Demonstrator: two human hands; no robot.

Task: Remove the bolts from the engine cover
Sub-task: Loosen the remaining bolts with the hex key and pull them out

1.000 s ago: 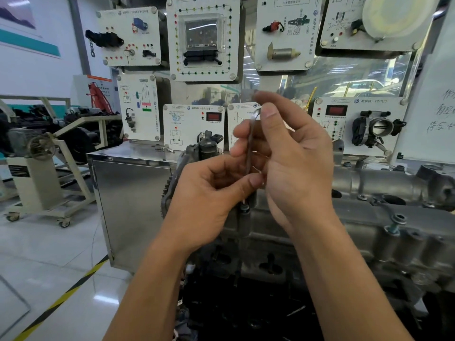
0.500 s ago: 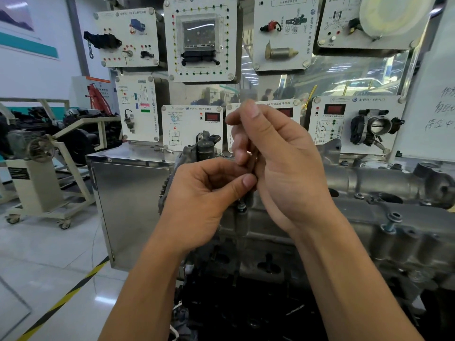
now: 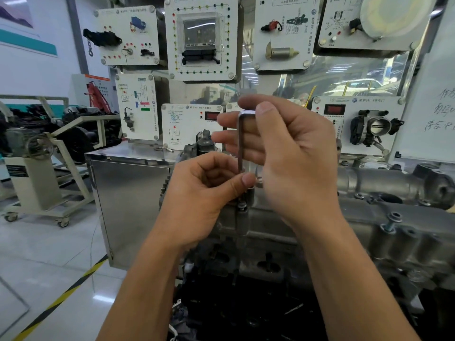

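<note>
Head view: two hands steady a hex key over an engine cover bolt

At centre frame an L-shaped hex key (image 3: pixel 240 143) stands upright, aimed down at a bolt (image 3: pixel 242 205) on the near left end of the grey engine cover (image 3: pixel 320 217). The left hand (image 3: pixel 202 193) pinches the lower shaft between thumb and curled fingers. The right hand (image 3: pixel 290 163) pinches the short top arm, thumb in front, fingers almost straight behind. The left thumb hides whether the tip is seated. If it sits shallow or tilted, turning could slip the key and round the socket. A freed bolt could also drop into the dark gaps below.
</note>
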